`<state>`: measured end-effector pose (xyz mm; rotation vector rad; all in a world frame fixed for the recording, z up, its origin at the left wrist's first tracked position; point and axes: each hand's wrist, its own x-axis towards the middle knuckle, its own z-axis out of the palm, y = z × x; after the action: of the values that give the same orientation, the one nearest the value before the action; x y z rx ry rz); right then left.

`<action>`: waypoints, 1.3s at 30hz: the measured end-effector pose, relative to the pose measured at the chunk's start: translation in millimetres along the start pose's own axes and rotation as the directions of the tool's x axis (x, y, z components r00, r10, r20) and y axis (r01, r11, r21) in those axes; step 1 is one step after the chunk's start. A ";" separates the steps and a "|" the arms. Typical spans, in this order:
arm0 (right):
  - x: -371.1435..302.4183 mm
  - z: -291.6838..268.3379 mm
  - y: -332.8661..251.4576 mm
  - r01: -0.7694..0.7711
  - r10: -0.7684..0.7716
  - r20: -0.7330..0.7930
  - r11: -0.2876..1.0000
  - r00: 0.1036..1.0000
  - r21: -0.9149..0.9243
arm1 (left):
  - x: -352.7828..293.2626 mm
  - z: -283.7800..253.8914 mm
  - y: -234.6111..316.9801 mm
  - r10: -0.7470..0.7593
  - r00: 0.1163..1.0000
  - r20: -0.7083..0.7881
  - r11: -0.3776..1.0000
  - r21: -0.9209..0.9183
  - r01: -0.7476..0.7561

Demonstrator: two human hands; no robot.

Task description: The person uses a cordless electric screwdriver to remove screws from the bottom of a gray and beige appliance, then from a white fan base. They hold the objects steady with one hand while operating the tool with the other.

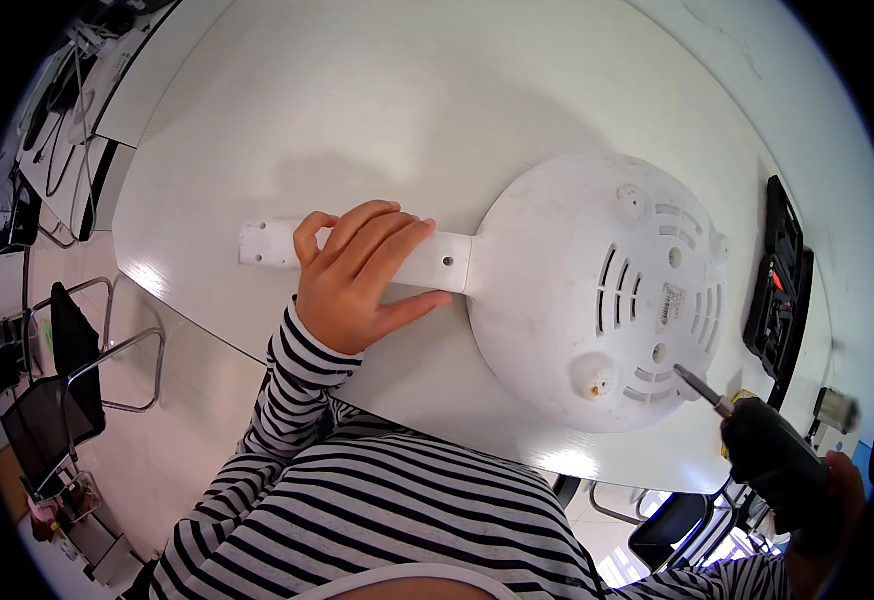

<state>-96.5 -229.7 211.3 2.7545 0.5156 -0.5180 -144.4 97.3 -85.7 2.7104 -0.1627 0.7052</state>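
Observation:
A white round appliance point(537, 290) with a long flat handle point(432, 258) lies on the table, vented underside up. Slots, small round feet and screw recesses mark that face. My left hand point(362, 275) is closed around the handle, fingers over the top and thumb along its near edge. At the lower right, my right hand point(842, 495) grips a black power screwdriver point(772, 450). Its long metal bit points up and left, the tip close to a recess near the appliance's right edge; I cannot tell whether they touch.
The pale table point(337, 90) spreads under everything. Along its right side lies an open black tool case point(782, 290), with something yellow point(747, 396) near it. Mesh chairs point(62, 400) stand left of the table. Cables point(82, 120) clutter a desk at the upper left.

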 end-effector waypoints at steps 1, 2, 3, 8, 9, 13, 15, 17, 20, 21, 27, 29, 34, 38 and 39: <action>5.5 2.9 1.3 0.060 -0.060 -0.002 0.998 0.998 0.011 | -1.3 -1.6 -1.1 -0.007 1.000 -0.004 1.000 0.022 0.007; -0.5 3.7 -0.4 0.050 -0.050 -0.006 0.999 0.999 -0.005 | 0.2 0.7 -0.7 0.008 1.000 -0.018 1.000 0.015 -0.007; -6.2 4.3 -2.1 0.041 -0.041 -0.009 0.999 0.999 -0.019 | 1.3 2.6 -0.6 0.017 1.000 -0.024 1.000 0.000 -0.017; -13.5 9.2 1.3 0.083 -0.087 -0.029 0.990 0.996 -0.115 | 3.4 5.7 -0.1 0.040 0.998 -0.045 0.999 0.004 -0.039; -14.2 16.9 1.1 0.098 -0.108 -0.064 0.985 0.992 -0.142 | 3.4 5.7 -0.1 0.048 0.998 -0.039 0.999 0.003 -0.047; -8.9 32.7 -5.0 0.032 -0.048 -0.123 0.991 0.991 -0.129 | 2.2 8.3 8.1 0.061 0.998 -0.023 0.998 0.018 -0.061; -9.9 50.5 0.4 0.020 -0.029 -0.208 0.999 0.978 -0.046 | 3.0 9.7 12.1 0.070 0.997 -0.034 0.997 0.024 -0.069; -11.9 84.8 15.6 0.013 0.060 -0.349 0.979 0.935 0.203 | 3.3 9.5 14.4 0.072 0.997 -0.034 0.997 0.024 -0.071; -11.3 163.7 29.1 0.037 0.288 -0.478 0.826 0.830 0.562 | 3.2 9.0 12.2 0.081 0.997 -0.009 0.997 0.010 -0.081; -9.2 193.8 30.3 0.086 0.369 -0.515 0.744 0.774 0.663 | 3.1 9.7 11.7 0.075 0.997 -0.006 0.997 0.003 -0.075; 44.7 264.7 -1.8 0.344 0.545 -0.305 0.032 0.781 0.939 | 2.7 6.1 9.6 0.048 0.999 0.019 0.999 -0.018 -0.048; 57.5 260.7 -5.6 0.382 0.545 -0.299 -0.042 0.783 0.923 | 2.6 4.1 8.8 0.047 0.999 0.026 0.999 -0.014 -0.046; 79.1 259.7 -17.6 0.412 0.587 -0.282 -0.098 0.759 0.906 | 2.7 6.8 11.3 0.031 0.999 0.030 0.999 0.006 -0.031; 84.8 256.5 -23.4 0.402 0.621 -0.247 -0.121 0.744 0.907 | 5.6 4.2 11.9 0.012 0.996 0.083 1.000 -0.013 -0.011; 84.0 256.8 -23.3 0.400 0.614 -0.254 -0.111 0.747 0.910 | 11.2 -0.1 11.2 0.021 0.992 0.128 1.000 -0.014 -0.019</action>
<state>-107.5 -272.5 -56.2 4.5378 -0.4351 0.6587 -136.9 86.6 -76.9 2.7462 -0.2247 0.5338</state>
